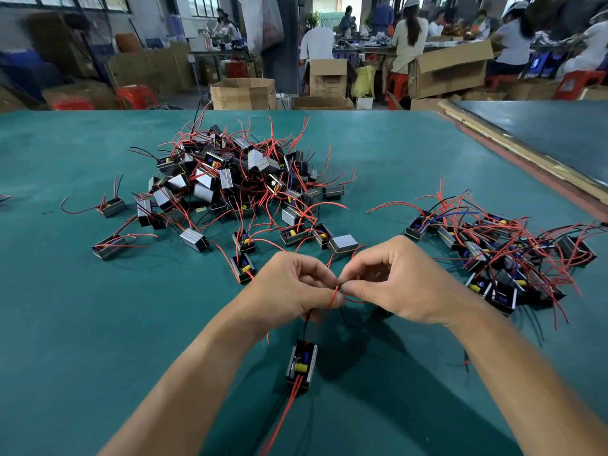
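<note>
Wires (335, 295) from a small black box (301, 366) are being pinched between the fingers of the left hand (292, 284) and right hand (398, 281). That box is hanging just below the hands, above the green bench (98, 324); a big pile of boxes (230, 179) is lying beyond them.

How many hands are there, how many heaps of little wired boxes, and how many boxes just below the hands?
Hands: 2, left hand, right hand
Heaps of wired boxes: 2, big heap, small heap
Box below the hands, wires pinched: 1
Total: 5
</note>
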